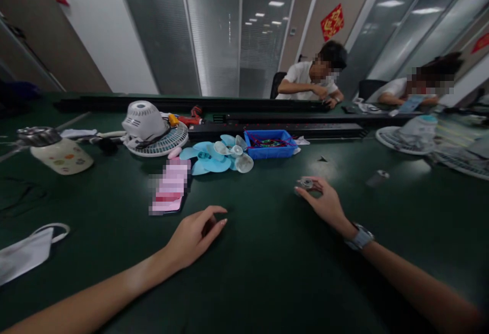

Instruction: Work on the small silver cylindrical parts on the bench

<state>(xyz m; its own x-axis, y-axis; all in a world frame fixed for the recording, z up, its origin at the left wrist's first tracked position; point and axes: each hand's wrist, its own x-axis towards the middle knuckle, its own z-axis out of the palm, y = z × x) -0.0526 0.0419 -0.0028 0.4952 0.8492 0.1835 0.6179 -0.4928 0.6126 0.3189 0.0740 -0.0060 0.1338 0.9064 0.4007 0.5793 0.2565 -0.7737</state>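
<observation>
My right hand grips a small round metal part between thumb and fingers, low over the dark green tabletop. Its exact kind is too small to make out. My left hand rests on the table, fingers bent and thumb apart from them, with nothing held. Beyond the left hand lies a pink-screened phone. Behind that are light blue fan blades and a paler, clear fan blade. To the right of my right hand lies a small grey cylindrical object.
A blue tray holds wires and circuit boards. A white fan head with grille stands left, near a patterned pot. A white mask lies far left, more fan parts far right. Two people sit opposite.
</observation>
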